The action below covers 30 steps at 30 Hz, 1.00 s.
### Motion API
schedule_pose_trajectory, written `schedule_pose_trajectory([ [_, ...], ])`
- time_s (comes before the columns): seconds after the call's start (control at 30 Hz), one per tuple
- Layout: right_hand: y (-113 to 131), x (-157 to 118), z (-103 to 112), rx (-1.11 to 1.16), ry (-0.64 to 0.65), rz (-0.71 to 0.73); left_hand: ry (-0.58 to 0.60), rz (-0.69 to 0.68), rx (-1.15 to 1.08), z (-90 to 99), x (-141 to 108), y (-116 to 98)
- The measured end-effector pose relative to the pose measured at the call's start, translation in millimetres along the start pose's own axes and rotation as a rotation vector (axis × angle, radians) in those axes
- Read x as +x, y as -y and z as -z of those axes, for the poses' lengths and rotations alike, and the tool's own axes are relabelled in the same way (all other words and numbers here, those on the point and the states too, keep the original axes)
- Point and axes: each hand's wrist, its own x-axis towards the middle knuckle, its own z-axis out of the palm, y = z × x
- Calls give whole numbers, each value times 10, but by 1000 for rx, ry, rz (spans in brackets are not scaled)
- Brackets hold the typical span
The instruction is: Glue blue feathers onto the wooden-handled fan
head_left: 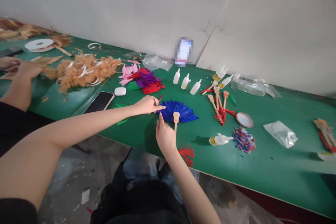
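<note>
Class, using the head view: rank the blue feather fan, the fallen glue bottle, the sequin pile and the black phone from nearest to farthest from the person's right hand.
From the right hand:
1. Blue feather fan, touching it, just above.
2. Fallen glue bottle, to its right.
3. Black phone and sequin pile, on opposite sides, too close to call.

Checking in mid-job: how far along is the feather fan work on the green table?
Done: nothing looks finished and set aside. In hand: the blue feather fan on its wooden stick; the right hand steadies it while the left hand works its edge with a thin tool. Left: bare sticks with red feathers, loose coloured feathers, and sequins.
</note>
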Motion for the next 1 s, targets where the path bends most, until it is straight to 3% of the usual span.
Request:
schedule_pose_trajectory([
  [0.43, -11, -31, -19, 38, -76, 16, -5, -4, 0, -6, 12, 14],
  [1.0, 4, 12, 4, 30, 19, -13, -1, 2, 14, 7, 14, 16],
])
